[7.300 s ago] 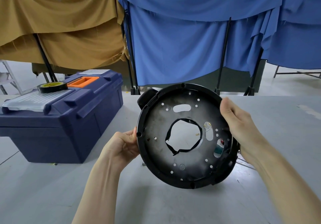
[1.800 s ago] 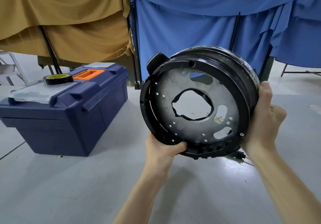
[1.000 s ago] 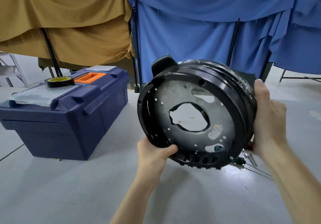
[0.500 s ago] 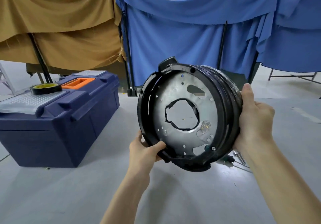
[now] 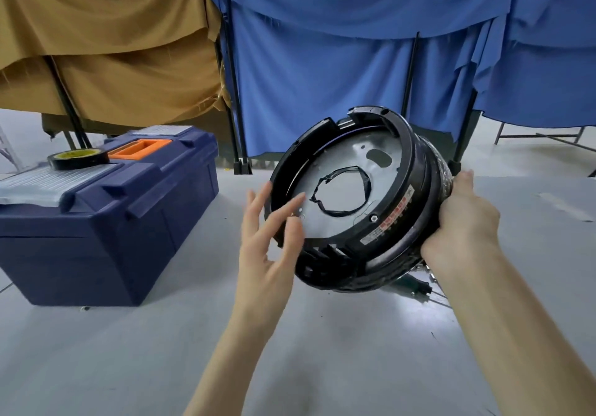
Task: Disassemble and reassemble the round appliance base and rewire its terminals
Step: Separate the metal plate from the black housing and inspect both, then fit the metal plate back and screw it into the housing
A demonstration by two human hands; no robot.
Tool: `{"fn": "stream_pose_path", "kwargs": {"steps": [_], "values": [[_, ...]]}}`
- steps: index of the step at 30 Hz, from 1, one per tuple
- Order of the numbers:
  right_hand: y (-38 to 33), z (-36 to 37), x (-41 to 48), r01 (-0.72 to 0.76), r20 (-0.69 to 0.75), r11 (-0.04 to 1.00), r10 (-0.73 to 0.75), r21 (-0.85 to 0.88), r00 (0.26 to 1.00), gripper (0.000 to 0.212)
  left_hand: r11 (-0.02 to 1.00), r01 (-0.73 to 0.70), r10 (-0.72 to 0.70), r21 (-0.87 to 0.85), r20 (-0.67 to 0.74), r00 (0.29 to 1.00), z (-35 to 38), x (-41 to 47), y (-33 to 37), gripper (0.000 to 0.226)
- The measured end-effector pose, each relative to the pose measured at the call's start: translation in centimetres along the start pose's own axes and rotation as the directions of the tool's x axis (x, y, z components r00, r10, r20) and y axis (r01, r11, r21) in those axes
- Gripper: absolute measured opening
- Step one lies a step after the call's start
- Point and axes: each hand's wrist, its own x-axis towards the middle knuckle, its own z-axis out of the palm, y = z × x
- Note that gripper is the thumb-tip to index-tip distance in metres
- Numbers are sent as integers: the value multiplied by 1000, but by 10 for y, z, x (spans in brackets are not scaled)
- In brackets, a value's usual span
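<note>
The round black plastic appliance base (image 5: 398, 222) is up over the grey worktop (image 5: 129, 351), right of the dark blue plastic toolbox (image 5: 106, 238). A black roll of tape (image 5: 78, 158) lies on the toolbox lid. Behind them hang a tan cloth (image 5: 113, 44) at left and a blue cloth (image 5: 322, 77) at right.

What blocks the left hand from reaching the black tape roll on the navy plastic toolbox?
Probably nothing, yes. The left hand is open and empty, with no object between it and the black tape roll atop the navy plastic toolbox; the right hand grips the round black appliance base.
</note>
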Motion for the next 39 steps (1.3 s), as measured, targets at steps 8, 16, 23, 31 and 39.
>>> {"fn": "stream_pose_path", "kwargs": {"steps": [8,16,23,31,39], "values": [[-2,-4,-5,-40,-31,999,41,37,999,35,962,-173,119,211,247,962,8,-6,23,59],[11,-2,-7,28,-30,998,-26,55,999,57,988,-69,44,138,181,983,25,-8,26,28],[13,-2,-16,-17,10,978,15,208,1000,39,976,-165,135,139,200,970,25,-12,27,25],[26,-5,-7,-51,109,930,12,364,994,40,973,-209,177,93,269,947,20,-14,21,18],[36,-10,5,-99,212,900,7,425,977,33,985,-156,147,72,121,982,21,-19,14,5]]}}
